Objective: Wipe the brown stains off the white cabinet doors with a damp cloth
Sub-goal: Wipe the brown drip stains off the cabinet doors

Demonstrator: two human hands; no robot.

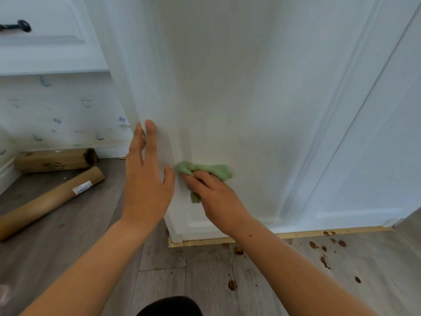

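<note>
A black drawer handle (17, 26) shows at the top left on a white drawer front. Below it, wallpaper (57, 110) with small blue sea motifs runs down to the grey plank floor (68, 247). A long cardboard box (54, 160) lies against the wall, and a cardboard tube (50, 201) lies at a slant just in front of it.

The left hand (145, 179) is spread flat, fingers straight, and holds nothing. Its fingertips rest on the left edge of the white cabinet door (227, 87).

Just to its right, low on the same door, the bunched green cloth (205, 172) is against the panel. The right hand (218, 197) holds it there, fingers bent over it; part of the cloth hangs below the hand.

Further right stands a second white door (376, 156). A pale wooden strip (319, 233) runs beneath both doors. Brown spatters (323, 261) dot the floor in front of it.
</note>
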